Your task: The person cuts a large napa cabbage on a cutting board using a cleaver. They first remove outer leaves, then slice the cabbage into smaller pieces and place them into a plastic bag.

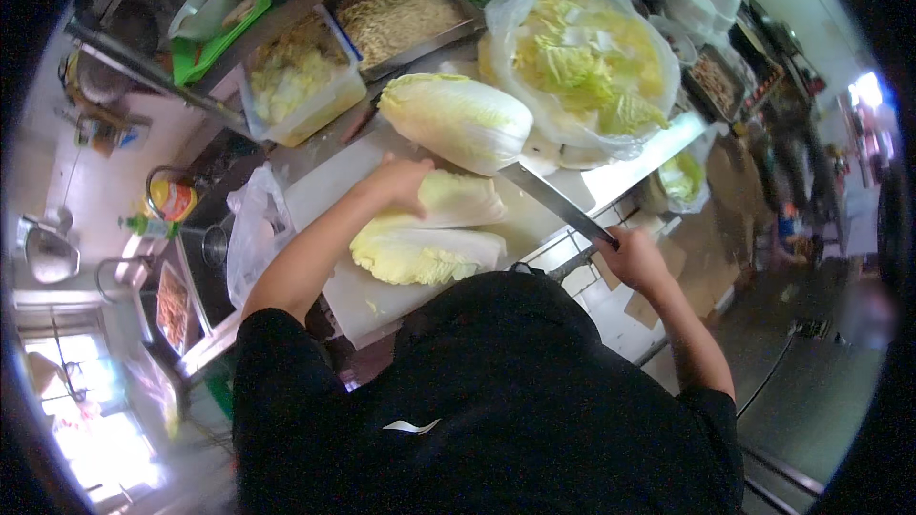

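My right hand is closed around the dark handle of a kitchen knife, its blade pointing up and left over the white cutting board. The blade's tip reaches the end of a whole napa cabbage lying at the back of the board. My left hand rests on a cut piece of napa cabbage, fingers and thumb spread on its left end. A second cut piece lies beside it, nearer my body.
Behind the board stand a plastic bag of cut cabbage leaves, a plastic tub of chopped vegetable and a metal tray of shredded food. A clear plastic bag lies at the left. A person is blurred at far right.
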